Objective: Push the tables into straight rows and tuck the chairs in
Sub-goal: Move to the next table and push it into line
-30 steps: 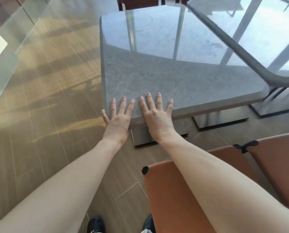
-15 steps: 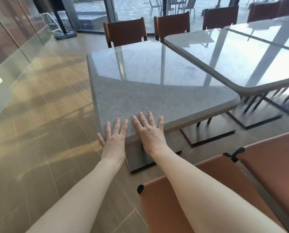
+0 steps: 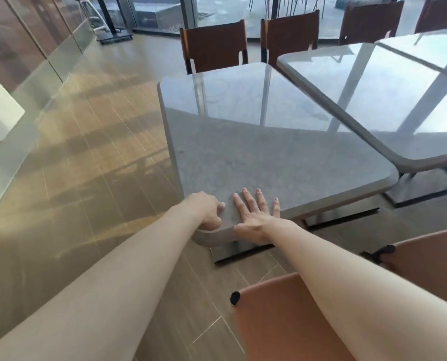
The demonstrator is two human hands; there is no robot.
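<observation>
At the near corner of the grey desk (image 3: 269, 157), the left hand (image 3: 206, 209) curls over its edge while the right hand (image 3: 256, 217) lies flat and released on top, so a hard shove could knock it into the neighbouring desk (image 3: 373, 100).

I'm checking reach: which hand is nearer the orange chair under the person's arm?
Right. The right hand lies flat on the grey table, on the orange chair's side; the left hand grips the table's corner farther away.
</observation>
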